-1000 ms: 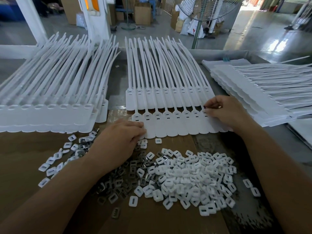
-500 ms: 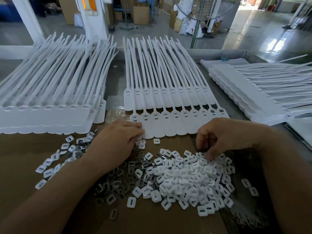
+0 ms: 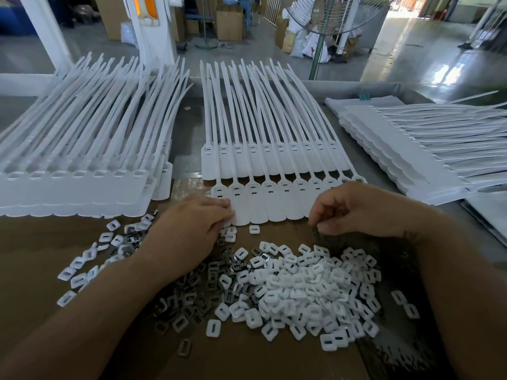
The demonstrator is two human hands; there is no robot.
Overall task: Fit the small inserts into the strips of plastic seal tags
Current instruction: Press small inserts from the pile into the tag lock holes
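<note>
Left hand [image 3: 189, 231] flat, fingers relaxed, pinning left end of strip of seal tags [image 3: 274, 207]: thin, bendy. Heaped on cardboard [image 3: 33, 242], white inserts [image 3: 307, 292]: light, stiff, likely slippery; best pinched by edges. Right hand [image 3: 365, 209] curled above heap; contents indiscernible.

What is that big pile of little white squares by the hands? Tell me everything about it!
The pile of white pieces is a loose heap of small rounded plastic squares, each with a slot through its middle. They lie jumbled on the brown board. Dark shiny metal pieces mix into its left side. The right hand hangs above its far edge, not plainly touching.
</note>
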